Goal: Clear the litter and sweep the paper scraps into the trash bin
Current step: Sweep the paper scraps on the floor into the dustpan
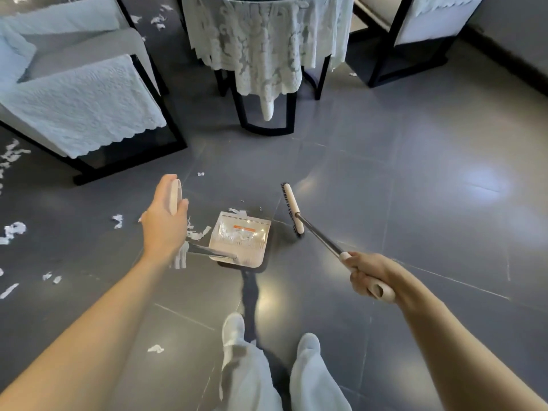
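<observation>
Here, head view only. The left hand (164, 221) wraps the cream grip of the dustpan (240, 241) handle, forearm reaching forward. We judge this steadies the pan flat on the floor (415, 203). The right hand (367, 277) is closed round the end of the broom (323, 239), arm out to the right. Its brush head sits low just right of the pan, likely poised to drag. Paper scraps (198, 231) lie at the pan's left edge, with more scattered further left. We see no trash bin.

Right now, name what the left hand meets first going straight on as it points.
The left hand probably meets the table's dark frame, passing over one paper scrap; depth is unclear.
</observation>
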Demonstrator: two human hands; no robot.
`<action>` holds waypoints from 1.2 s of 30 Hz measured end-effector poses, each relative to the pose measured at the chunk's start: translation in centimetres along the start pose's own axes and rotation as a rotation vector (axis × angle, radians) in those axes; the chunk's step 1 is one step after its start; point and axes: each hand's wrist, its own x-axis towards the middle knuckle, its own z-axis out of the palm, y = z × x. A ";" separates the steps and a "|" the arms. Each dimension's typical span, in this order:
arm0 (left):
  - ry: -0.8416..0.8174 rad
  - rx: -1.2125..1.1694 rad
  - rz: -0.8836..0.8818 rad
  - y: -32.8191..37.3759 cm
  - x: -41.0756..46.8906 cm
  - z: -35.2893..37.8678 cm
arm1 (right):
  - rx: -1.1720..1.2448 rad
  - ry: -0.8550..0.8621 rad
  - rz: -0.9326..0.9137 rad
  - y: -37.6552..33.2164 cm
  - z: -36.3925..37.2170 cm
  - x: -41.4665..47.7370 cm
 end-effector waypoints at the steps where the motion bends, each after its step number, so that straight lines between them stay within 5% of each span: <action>1: -0.006 -0.011 0.013 -0.5 0.1 -0.4 | 0.032 0.004 0.010 0.5 0.8 -0.2; 8: -0.084 0.018 0.056 -4.8 3.9 -4.7 | 0.012 0.031 -0.010 4.0 9.7 0.9; 15: -0.262 0.062 0.170 -9.1 7.2 -10.0 | -0.274 0.043 -0.064 8.6 21.7 2.5; 24: -0.330 0.124 0.268 -15.2 7.9 -17.7 | -0.137 -0.043 0.014 13.9 32.8 -2.0; 29: -0.321 0.152 0.327 -18.5 6.0 -22.2 | 0.332 0.075 0.085 19.8 36.4 -5.4; 36: -0.326 0.132 0.411 -24.9 0.5 -30.2 | 0.176 0.317 0.018 30.7 43.6 -11.1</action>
